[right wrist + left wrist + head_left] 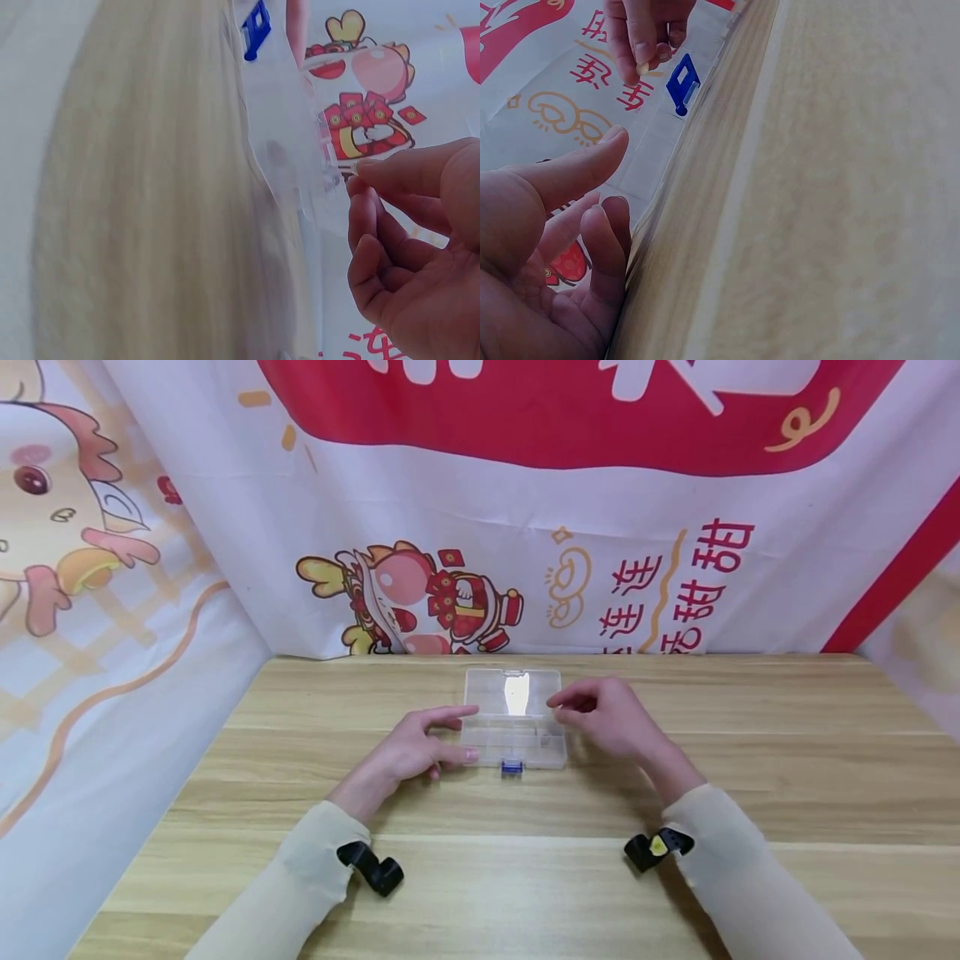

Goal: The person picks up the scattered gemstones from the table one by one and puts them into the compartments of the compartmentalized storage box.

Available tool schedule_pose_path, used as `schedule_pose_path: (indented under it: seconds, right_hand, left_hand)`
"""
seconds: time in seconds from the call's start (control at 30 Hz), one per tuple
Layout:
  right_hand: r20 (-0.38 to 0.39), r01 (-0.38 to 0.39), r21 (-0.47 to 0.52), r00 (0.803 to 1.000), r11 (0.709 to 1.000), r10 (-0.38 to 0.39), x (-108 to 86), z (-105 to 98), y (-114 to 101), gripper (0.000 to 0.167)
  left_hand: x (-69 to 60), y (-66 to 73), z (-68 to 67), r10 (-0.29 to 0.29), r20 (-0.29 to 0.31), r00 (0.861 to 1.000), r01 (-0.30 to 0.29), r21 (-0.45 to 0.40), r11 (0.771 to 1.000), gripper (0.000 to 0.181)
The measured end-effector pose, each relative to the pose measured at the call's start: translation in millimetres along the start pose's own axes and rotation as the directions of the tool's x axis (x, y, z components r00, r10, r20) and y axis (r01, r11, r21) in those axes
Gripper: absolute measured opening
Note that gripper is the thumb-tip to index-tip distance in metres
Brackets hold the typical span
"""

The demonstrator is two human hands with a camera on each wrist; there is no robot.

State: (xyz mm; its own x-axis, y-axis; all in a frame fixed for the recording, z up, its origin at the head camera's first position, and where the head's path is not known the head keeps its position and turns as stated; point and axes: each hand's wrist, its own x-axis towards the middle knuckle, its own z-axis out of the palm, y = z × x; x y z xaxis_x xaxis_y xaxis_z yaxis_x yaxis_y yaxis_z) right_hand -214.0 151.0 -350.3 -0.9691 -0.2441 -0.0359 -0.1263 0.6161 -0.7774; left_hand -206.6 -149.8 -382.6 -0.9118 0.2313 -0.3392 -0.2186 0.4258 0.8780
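The step in hand looks to be fine work with a small pale piece (pixel 643 69) at the right side of a clear, rectangular plastic compartment box (pixel 498 752), which sits near the far edge of the light-brown, wood-grain tabletop (pixel 480 881), about midway between its far left and far right corners. The bare right hand (pixel 609 717) pinches that piece between thumb and fingertip, just beside the box's right edge; its exact shape is too small to tell. The bare left hand (pixel 414 746) grasps nothing: its forefinger and thumb reach out loosely and seem to touch the box's left side, probably steadying it. As I judge it, the next move calls for a precise pinch on the right and a light brace on the left, since so slight a box could slide. The box lies open, its flat transparent lid (pixel 489 692) swung back toward the far edge and shining white in the middle. Thin inner dividers show through, and a deep-blue plastic latch (pixel 512 767) marks the front wall, facing the tabletop's near edge
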Motion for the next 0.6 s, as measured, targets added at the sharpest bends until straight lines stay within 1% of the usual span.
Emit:
schedule_pose_path:
  seconds: [0.37, 0.6]
  right_hand:
    - [0.013, -0.016, 0.007, 1.0, 1.0, 0.016, 0.8, 17, -11, 0.017]
    - [0.019, -0.05, 0.008, 0.999, 0.999, 0.05, 0.7, 26, -15, 0.015]
  left_hand:
    - [-0.1, 1.9, -0.6, 0.002, -0.003, 1.0, -0.002, -0.001, 1.0, 0.065]
    - [-0.8, 1.9, -0.6, -0.004, 0.0, 1.0, 0.004, 0.0, 1.0, 0.065]
